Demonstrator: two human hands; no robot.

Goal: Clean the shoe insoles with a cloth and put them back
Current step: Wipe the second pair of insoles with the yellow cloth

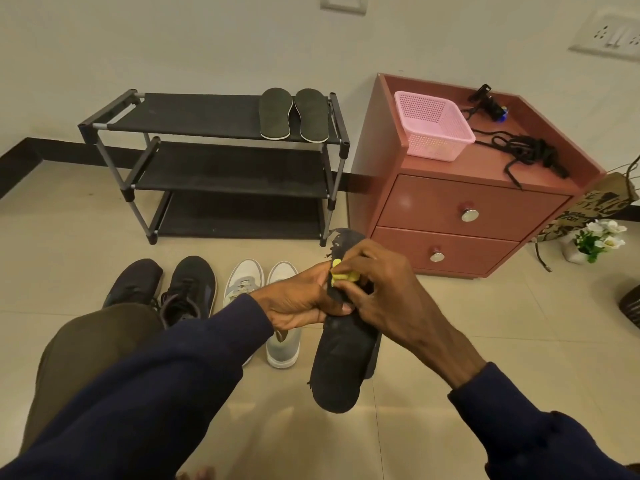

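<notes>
Your left grip (299, 301) clasps the insole (341, 362) mid-length; your right grip (381, 296) pinches the cloth (343, 276) against it. White shoes (282, 344) just left of the grips, black shoes (188, 289) further left; rack (221, 123) and cabinet (450, 209) beyond. Tiled floor (485, 341).

Bare floor tiles (485, 348) open to the right, shoes (188, 289) crowding the left; cabinet (450, 209) and shoe rack (225, 116) blocking behind

Both arms reach forward, hands close together. The left hand (298, 301) grips a worn black foam insole (343, 362); the right hand (384, 296), fingers curled, presses a small yellow cloth (341, 276) onto it.
</notes>
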